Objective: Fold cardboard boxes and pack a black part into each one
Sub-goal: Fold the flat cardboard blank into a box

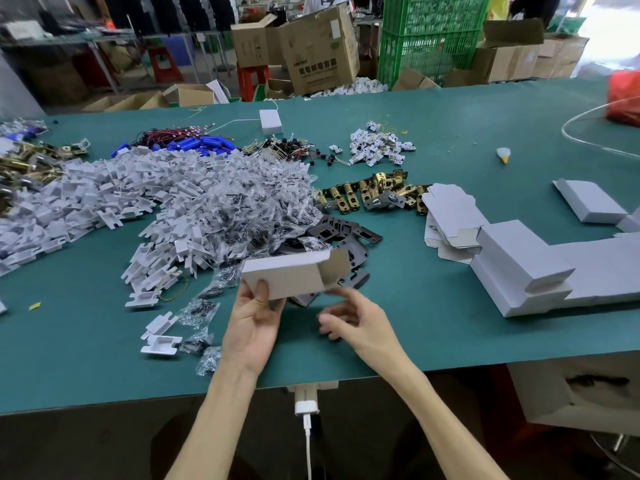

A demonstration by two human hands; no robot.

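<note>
Room: I see a workshop behind, with brown cartons (pixel 322 46) and stacked green crates (pixel 429 36).
Counter: the green-covered counter (pixel 450 133) spans the view and is crowded with parts.
White heap: moulded white plastic pieces (pixel 114 192) lie piled at left.
Bag heap: clear small bags (pixel 249 202) lie heaped against the white pieces.
Folded boxes: closed white boxes (pixel 519 268) sit in a row at right.
Flat blanks: unfolded box blanks (pixel 446 209) lie stacked just behind that row.
Black parts: the pile of black parts (pixel 343 233) lies just behind the held box, partly hidden by it.
Held box: the cardboard box (pixel 291 275) is raised above the counter near its front edge, right end open, brown flap showing.
Left grip (pixel 254 317): grasping the box's left end, thumb on the near face.
Right grip (pixel 356 320): released, fingers loosely curled, holding nothing, just below the open end. It is blurred, so I cannot tell whether it touches the flap.
</note>
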